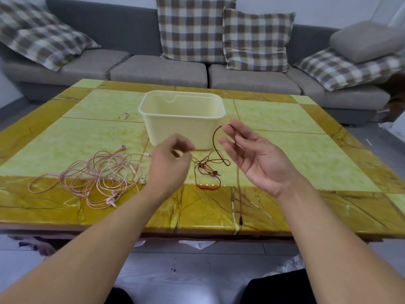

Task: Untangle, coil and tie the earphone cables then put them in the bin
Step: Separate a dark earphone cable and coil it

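A red earphone cable (pixel 215 141) is draped over the raised fingers of my right hand (pixel 252 154), which is held palm up with its fingers spread. One strand hangs down past the table's front edge. The other curves down to the red earbuds (pixel 207 170) and the inline remote (pixel 207 186) on the table. My left hand (pixel 169 163) hovers just left of the earbuds, blurred, with its fingers curled; whether it pinches anything is unclear. A tangled pile of pink earphone cables (pixel 96 174) lies to the left. The cream plastic bin (pixel 182 119) stands behind both hands.
Everything sits on a yellow-green marble-patterned table (pixel 306 137). Behind it is a grey sofa (pixel 157 69) with checked cushions. The table's front edge is close to my knees.
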Action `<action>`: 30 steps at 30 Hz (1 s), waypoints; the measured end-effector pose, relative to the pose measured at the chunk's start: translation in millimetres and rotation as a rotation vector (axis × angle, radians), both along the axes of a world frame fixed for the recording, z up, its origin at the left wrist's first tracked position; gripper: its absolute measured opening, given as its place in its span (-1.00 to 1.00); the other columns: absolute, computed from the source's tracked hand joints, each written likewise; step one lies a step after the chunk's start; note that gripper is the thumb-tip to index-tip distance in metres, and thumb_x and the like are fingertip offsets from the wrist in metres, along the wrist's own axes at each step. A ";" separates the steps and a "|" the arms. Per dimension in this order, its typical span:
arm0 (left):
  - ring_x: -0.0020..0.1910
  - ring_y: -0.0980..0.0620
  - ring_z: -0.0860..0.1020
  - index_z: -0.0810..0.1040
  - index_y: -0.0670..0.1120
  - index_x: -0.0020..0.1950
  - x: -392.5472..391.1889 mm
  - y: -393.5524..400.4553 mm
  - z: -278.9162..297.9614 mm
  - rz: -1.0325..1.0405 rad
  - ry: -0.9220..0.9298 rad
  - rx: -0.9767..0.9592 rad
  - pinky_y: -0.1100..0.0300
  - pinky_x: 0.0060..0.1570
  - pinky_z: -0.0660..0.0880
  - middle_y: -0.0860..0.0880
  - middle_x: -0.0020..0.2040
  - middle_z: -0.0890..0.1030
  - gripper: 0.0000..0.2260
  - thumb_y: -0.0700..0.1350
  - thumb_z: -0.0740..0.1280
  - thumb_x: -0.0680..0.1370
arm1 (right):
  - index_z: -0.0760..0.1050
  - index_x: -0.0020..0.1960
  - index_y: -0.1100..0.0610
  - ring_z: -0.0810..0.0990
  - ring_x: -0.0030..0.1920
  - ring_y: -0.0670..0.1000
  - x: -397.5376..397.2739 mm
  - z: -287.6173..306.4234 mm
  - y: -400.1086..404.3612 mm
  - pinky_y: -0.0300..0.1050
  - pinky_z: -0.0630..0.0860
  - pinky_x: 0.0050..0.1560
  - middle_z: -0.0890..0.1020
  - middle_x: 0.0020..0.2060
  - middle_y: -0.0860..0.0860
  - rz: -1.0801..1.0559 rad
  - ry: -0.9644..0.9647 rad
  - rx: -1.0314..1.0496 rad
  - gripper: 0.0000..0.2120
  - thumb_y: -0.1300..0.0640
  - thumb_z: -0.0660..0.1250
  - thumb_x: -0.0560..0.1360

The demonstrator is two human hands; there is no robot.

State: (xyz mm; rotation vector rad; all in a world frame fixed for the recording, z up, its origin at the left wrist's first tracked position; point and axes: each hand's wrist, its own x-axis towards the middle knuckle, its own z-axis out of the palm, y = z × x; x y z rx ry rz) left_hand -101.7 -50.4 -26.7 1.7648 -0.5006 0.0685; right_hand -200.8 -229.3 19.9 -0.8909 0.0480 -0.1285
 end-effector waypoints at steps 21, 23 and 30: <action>-0.50 0.11 0.06 0.42 -0.09 -0.22 -12.4 8.9 15.8 -0.564 0.842 -0.429 0.26 -0.54 0.05 0.02 -0.42 0.09 -0.67 -0.01 0.14 0.70 | 0.52 0.33 -0.17 0.47 0.32 -0.27 14.7 -46.6 8.4 -0.20 0.34 0.35 0.58 0.27 -0.26 -0.147 0.234 -1.363 -0.62 -0.02 0.46 0.54; -0.50 0.11 0.04 0.44 -0.10 -0.22 -10.8 9.9 17.3 -0.568 0.841 -0.441 0.25 -0.54 0.04 0.04 -0.44 0.09 -0.65 0.04 0.15 0.70 | 0.57 0.25 -0.09 0.52 0.24 -0.30 17.6 -52.5 14.5 -0.26 0.38 0.26 0.63 0.19 -0.22 -0.094 0.186 -1.296 -0.74 0.02 0.43 0.57; -0.49 0.10 0.22 0.50 -0.14 -0.01 -7.0 9.7 18.9 -0.474 0.778 -0.488 0.27 -0.49 0.26 0.02 -0.42 0.24 -0.74 -0.07 0.10 0.73 | 0.57 -0.02 0.01 0.69 -0.17 0.03 25.0 -62.3 21.2 0.17 0.60 0.12 0.66 -0.20 0.03 -0.075 0.180 -1.145 -0.91 0.19 0.36 0.61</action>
